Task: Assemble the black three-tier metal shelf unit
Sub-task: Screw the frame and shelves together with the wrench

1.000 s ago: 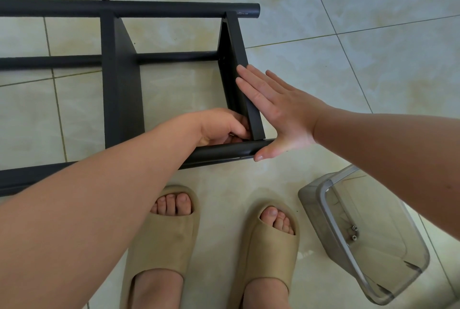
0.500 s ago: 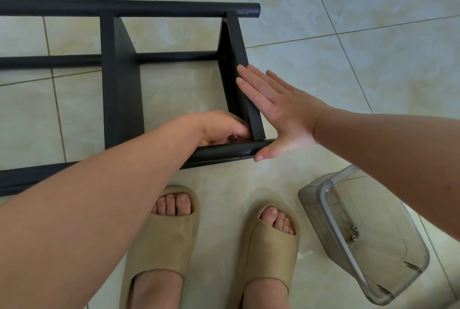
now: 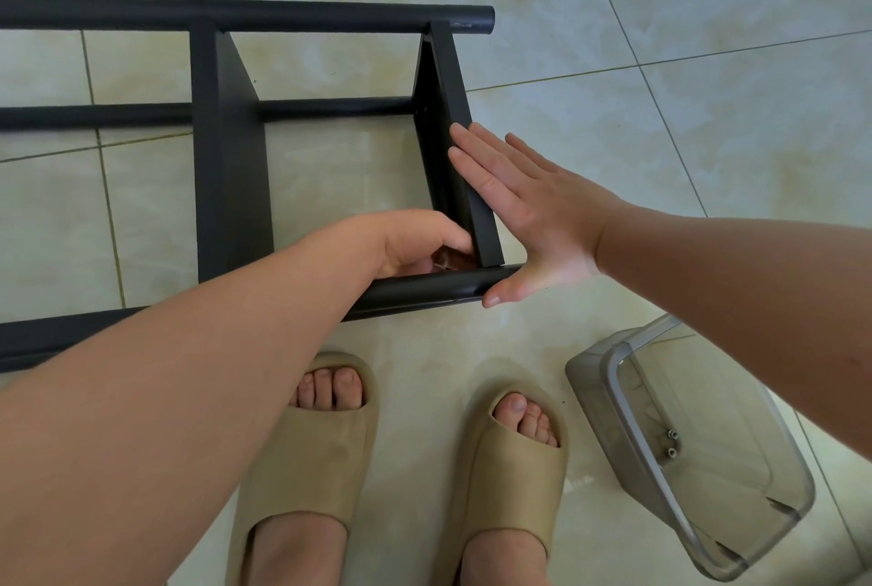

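Item one: black shelf unit [image 3: 226,189], partly assembled, lying on its side on the tiled floor [image 3: 708,114] in front of your feet.
- The far post [image 3: 330,14] and the near post [image 3: 424,290] run left to right, with a thinner rail [image 3: 330,109] between them.
- Two flat panels stand on edge between the posts: a middle panel [image 3: 231,123] and an end panel [image 3: 453,81] at the posts' right ends.

Item two: your left hand [image 3: 415,241].
- It reaches into the inner corner where the end panel meets the near post.
- Its fingers are curled under. You cannot tell from here whether they grip anything, because the corner hides them.

Item three: your right hand [image 3: 533,217].
- It is released and flat, with straight fingers pressed against the outer face of the end panel.
- Its thumb [image 3: 505,295] touches the tip of the near post.

Item four: a pair of tan slippers on your feet, left [image 3: 311,467] and right [image 3: 514,481], just below the near post.

Item five: a clear plastic container [image 3: 594,373].
- It sits tilted on the floor beside the right slipper, with its open mouth toward you.
- Two small metal fasteners [image 3: 672,443] lie inside it.
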`<state>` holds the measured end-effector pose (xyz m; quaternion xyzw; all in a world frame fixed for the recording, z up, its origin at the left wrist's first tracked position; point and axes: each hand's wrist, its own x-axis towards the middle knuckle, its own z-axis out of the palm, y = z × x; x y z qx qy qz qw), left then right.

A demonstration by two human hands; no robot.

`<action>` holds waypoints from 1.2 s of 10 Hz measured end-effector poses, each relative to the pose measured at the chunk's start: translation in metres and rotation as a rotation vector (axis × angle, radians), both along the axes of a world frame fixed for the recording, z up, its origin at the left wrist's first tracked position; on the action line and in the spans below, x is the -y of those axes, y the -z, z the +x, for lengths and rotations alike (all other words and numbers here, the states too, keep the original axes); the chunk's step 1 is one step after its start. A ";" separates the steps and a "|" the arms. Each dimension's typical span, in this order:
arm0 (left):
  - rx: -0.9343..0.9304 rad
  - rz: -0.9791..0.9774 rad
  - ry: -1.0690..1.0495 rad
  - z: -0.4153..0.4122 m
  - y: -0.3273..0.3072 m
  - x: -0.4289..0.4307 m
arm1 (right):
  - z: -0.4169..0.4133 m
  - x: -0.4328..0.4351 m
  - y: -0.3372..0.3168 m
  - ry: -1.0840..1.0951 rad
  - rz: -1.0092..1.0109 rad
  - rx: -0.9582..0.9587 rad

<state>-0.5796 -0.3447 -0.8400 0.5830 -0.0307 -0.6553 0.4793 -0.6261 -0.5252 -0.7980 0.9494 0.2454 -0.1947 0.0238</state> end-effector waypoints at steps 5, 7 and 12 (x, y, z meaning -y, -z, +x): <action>0.051 -0.060 -0.063 0.002 0.010 -0.001 | 0.000 0.001 0.001 -0.001 0.015 0.005; 0.026 -0.057 -0.085 0.000 0.008 0.002 | 0.000 0.000 0.001 0.000 0.007 -0.001; 0.061 -0.079 -0.053 0.000 0.005 -0.001 | 0.000 0.000 0.000 0.004 0.008 -0.003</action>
